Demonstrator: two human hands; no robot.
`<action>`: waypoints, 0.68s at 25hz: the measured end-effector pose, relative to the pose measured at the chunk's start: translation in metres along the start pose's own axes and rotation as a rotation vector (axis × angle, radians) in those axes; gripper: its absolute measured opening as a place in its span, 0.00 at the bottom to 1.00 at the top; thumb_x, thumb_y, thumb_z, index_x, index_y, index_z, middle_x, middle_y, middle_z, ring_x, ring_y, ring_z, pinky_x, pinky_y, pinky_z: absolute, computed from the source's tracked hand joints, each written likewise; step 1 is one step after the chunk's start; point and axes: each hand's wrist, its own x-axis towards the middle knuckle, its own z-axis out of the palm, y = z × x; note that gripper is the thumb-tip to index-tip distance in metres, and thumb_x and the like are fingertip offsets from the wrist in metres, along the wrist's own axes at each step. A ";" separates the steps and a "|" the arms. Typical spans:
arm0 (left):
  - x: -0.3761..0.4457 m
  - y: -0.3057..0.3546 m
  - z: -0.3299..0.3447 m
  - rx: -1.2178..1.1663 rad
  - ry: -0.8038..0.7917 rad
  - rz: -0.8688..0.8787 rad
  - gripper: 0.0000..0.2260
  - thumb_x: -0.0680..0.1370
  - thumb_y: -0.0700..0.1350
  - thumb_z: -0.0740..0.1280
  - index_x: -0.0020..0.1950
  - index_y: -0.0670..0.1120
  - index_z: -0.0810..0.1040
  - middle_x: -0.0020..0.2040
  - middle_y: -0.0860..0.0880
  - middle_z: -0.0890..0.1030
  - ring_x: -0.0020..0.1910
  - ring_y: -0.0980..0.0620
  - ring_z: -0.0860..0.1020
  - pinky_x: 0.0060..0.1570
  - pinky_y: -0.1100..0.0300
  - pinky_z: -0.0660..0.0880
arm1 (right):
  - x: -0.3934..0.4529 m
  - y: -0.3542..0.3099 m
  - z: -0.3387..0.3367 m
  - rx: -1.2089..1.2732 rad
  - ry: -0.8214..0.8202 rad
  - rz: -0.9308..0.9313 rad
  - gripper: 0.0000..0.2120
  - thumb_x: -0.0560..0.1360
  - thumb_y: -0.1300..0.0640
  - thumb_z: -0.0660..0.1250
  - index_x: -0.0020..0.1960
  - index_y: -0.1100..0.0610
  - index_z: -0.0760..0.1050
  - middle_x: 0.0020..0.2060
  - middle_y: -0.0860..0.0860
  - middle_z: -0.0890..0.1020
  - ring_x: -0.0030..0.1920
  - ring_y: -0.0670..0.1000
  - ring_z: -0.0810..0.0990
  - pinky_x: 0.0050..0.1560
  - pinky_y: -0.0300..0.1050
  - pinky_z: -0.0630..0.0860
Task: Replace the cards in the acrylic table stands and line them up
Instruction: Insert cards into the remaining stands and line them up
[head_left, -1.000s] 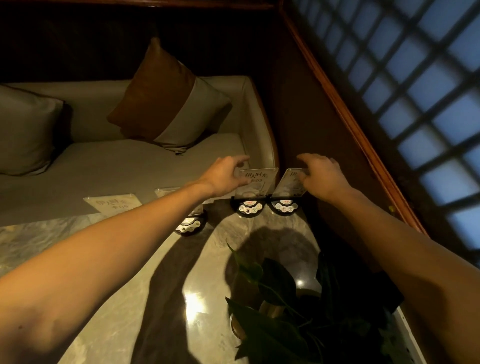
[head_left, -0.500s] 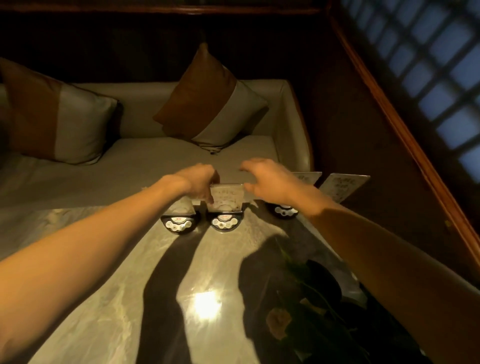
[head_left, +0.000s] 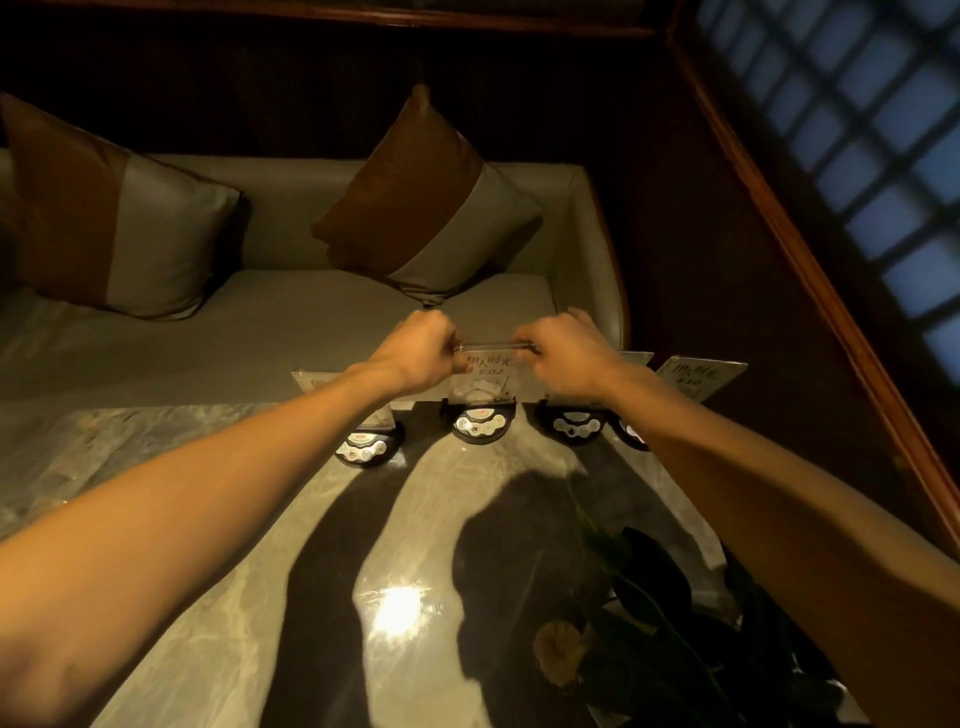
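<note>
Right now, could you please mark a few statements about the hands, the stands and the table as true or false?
1. Both hands, left hand and right hand, grip the top of one stand. True.
2. That stand lies flat on the sofa. False: it stands upright on the table.
3. A plant sits at the table's near right. True.
4. Only one stand is on the table. False: several stand in a row.

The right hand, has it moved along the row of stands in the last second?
Yes. The right hand went leftward, from the stand nearest the wooden rail to the top edge of the middle stand, two stands inward.
</note>
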 end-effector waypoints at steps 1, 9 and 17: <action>0.004 0.005 0.002 -0.015 0.005 0.007 0.06 0.74 0.47 0.76 0.45 0.45 0.85 0.47 0.46 0.87 0.42 0.51 0.83 0.46 0.52 0.81 | 0.000 0.007 -0.002 -0.017 0.008 0.015 0.12 0.82 0.56 0.62 0.62 0.49 0.80 0.54 0.49 0.85 0.62 0.52 0.78 0.77 0.63 0.55; 0.017 0.020 0.020 -0.021 -0.046 0.035 0.06 0.75 0.45 0.75 0.48 0.45 0.86 0.48 0.45 0.87 0.46 0.51 0.83 0.45 0.57 0.79 | -0.003 0.031 -0.004 -0.069 -0.067 0.031 0.13 0.82 0.54 0.63 0.63 0.49 0.80 0.56 0.50 0.85 0.63 0.52 0.78 0.78 0.62 0.49; 0.017 0.019 0.024 -0.034 -0.027 0.064 0.06 0.75 0.46 0.75 0.50 0.47 0.87 0.42 0.50 0.85 0.43 0.52 0.82 0.44 0.56 0.77 | -0.003 0.037 0.001 -0.035 -0.048 0.042 0.13 0.82 0.55 0.62 0.63 0.49 0.80 0.55 0.51 0.85 0.63 0.54 0.78 0.78 0.62 0.52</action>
